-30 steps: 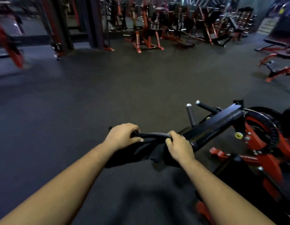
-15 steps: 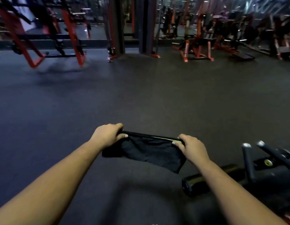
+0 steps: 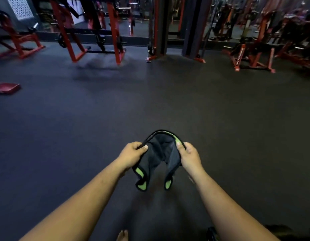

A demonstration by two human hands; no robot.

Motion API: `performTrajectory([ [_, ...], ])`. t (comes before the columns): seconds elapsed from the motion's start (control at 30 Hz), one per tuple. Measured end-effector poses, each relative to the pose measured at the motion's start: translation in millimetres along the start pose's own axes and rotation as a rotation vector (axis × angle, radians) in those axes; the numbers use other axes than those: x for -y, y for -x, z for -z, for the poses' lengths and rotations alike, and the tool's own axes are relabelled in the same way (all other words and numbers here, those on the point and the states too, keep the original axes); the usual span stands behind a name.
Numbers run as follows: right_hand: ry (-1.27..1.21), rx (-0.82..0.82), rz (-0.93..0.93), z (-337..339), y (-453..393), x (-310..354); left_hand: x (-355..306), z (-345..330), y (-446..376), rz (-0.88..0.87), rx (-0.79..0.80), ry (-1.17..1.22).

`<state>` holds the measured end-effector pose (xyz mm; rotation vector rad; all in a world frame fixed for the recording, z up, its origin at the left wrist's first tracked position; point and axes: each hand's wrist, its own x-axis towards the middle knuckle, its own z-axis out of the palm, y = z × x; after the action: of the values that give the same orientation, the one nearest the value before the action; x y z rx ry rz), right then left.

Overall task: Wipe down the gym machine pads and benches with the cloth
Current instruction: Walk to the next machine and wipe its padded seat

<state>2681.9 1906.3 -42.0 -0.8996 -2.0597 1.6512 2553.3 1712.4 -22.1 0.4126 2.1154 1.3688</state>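
A dark cloth [image 3: 159,153] with a green underside hangs in the air between both hands, low in the middle of the head view. My left hand [image 3: 131,155] pinches its left top edge and my right hand [image 3: 189,156] pinches its right top edge. The top edge bows upward in an arch and the two lower corners dangle, showing green. No pad or bench lies under the cloth; it hangs over the bare dark floor.
Red and black gym machines [image 3: 105,32] line the far side, with more frames [image 3: 251,54] at the right. A red object [image 3: 7,87] lies on the floor at the left edge. Wide dark rubber floor [image 3: 150,101] stretches ahead. A bare foot [image 3: 123,235] shows at the bottom.
The view swung left, so the black padded machine at the right is out of frame. My hands came closer together, and the cloth went from stretched flat to arched and sagging.
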Motion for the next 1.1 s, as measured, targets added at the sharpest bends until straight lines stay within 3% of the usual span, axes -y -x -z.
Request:
performTrajectory([
  [0.2, 0.182, 0.066, 0.240, -91.1, -37.9, 25.3, 2.6, 7.0, -51.7, -0.065, 0.048, 0.123],
  [0.37, 0.397, 0.045, 0.311, -140.7, -76.1, 44.3, -9.0, 50.3, -96.3, 0.076, 0.050, 0.419],
  [0.5, 0.528, 0.208, 0.464, -171.8, -104.4, 58.7, -18.8, 90.3, -138.9, 0.085, 0.015, 0.441],
  [0.6, 0.366, 0.324, 0.445, -179.3, -126.0, 73.4, -24.3, 116.4, -170.7, 0.056, -0.044, 0.442],
  [0.7, 0.232, 0.199, 0.316, -176.9, -160.8, 79.4, -32.6, 140.9, -195.2, 0.000, 0.037, 0.437],
  [0.83, 0.098, 0.004, -0.023, -178.7, -214.0, 85.7, -55.1, 165.7, -226.4, -0.086, 0.170, 0.511],
  [0.93, -0.222, 0.161, -0.275, -186.8, -254.1, 90.8, -70.1, 177.8, -256.6, -0.105, 0.187, 0.569],
  [1.1, -0.507, 0.138, -0.108, -193.4, -340.3, 121.5, -79.8, 199.8, -336.6, -0.040, 0.080, 0.563],
])
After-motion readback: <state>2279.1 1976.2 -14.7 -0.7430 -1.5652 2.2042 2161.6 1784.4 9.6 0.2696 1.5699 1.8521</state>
